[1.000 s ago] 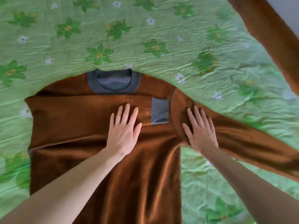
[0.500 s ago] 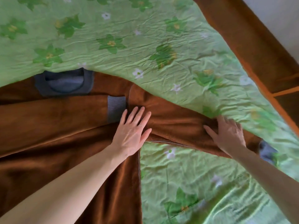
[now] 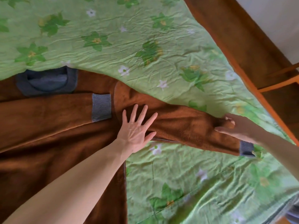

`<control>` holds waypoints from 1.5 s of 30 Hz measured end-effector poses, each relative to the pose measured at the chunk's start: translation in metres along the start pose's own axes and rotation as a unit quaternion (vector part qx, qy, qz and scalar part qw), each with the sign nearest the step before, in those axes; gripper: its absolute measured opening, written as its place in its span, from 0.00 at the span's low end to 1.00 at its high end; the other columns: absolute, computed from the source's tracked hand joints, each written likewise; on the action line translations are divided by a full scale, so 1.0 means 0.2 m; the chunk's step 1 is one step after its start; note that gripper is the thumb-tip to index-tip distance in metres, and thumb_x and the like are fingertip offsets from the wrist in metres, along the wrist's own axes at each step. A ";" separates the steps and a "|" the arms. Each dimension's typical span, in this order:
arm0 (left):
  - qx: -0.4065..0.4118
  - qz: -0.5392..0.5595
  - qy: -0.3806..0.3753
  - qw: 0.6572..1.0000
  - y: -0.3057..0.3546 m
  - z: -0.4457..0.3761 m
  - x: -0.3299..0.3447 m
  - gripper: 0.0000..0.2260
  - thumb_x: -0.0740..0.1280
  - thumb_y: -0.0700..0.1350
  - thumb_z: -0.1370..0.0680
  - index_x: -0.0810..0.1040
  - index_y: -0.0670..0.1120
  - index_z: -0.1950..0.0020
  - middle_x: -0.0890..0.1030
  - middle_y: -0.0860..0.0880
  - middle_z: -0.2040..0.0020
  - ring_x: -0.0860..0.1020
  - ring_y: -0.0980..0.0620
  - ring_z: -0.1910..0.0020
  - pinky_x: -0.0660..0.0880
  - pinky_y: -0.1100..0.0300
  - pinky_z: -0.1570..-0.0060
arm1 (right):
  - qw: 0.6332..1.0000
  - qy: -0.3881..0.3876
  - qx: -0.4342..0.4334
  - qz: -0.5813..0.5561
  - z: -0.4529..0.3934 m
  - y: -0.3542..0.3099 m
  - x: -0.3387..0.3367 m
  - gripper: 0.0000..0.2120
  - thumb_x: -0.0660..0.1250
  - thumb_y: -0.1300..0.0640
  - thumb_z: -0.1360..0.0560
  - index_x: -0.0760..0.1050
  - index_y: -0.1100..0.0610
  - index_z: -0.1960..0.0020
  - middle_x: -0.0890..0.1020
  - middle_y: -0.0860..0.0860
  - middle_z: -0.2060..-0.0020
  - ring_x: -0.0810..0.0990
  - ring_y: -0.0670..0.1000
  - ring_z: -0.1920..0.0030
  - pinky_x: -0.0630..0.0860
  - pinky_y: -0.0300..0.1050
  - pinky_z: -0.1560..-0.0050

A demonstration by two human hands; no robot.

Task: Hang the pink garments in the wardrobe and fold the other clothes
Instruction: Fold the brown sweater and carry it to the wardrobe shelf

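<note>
One brown sweater point(image 3: 48, 143) lies flat on the bed, spread over a green floral bedspread point(image 3: 129, 50), its grey-blue collar point(image 3: 47, 81) toward the far left. It is the only garment in view.

Two sleeves show. One sleeve is folded across the chest, and its ribbed grey cuff point(image 3: 101, 107) ends just beside the shoulder seam. The other sleeve point(image 3: 186, 122) stretches out to the right over the bedspread, and its own grey cuff point(image 3: 246, 148) lies near the bed's right edge. That makes two cuffs and one collar, all in the same grey-blue rib.

Two bare hands are on the sweater. The left hand point(image 3: 137, 128) lies flat with five fingers spread and straight, pressing the cloth at the root of the outstretched sleeve; its grip is fully open and holds nothing. The right hand point(image 3: 234, 126) is at the far end of that sleeve, just short of the cuff. It is blurred, but its fingers look curled down into the fabric with the thumb out along the sleeve's lower side, so its grip seems to be closing on the sleeve.

A brown wooden bed frame point(image 3: 242, 46) runs along the right edge of the bedspread, with a pale wall point(image 3: 275, 21) beyond it.
</note>
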State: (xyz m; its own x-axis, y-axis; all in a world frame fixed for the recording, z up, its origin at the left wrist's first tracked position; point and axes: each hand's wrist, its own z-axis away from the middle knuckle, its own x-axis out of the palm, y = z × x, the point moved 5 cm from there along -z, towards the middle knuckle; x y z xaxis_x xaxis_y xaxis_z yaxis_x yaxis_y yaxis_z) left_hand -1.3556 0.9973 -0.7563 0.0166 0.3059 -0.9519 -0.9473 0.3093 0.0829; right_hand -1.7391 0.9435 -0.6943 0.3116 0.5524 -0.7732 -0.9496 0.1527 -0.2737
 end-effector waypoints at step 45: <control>-0.268 0.725 0.133 0.620 -0.71 0.53 -0.55 0.17 0.77 0.50 0.23 0.79 0.51 0.36 0.86 0.53 0.44 0.84 0.54 0.44 0.79 0.62 0.42 | 0.981 0.017 -0.175 0.077 -0.05 -1.31 0.31 0.32 0.54 0.50 0.31 0.72 0.48 0.28 0.79 0.47 0.34 0.69 0.58 0.29 0.60 0.57 0.27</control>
State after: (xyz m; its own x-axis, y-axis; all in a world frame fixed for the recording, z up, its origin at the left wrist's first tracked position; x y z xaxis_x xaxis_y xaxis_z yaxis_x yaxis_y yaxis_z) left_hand -1.1896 1.0160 -0.6325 -0.9632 -0.2687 -0.0113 0.1244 -0.4823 0.8672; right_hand -1.4717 0.9299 -0.6756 0.1721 0.5174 -0.8383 -0.9179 -0.2248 -0.3271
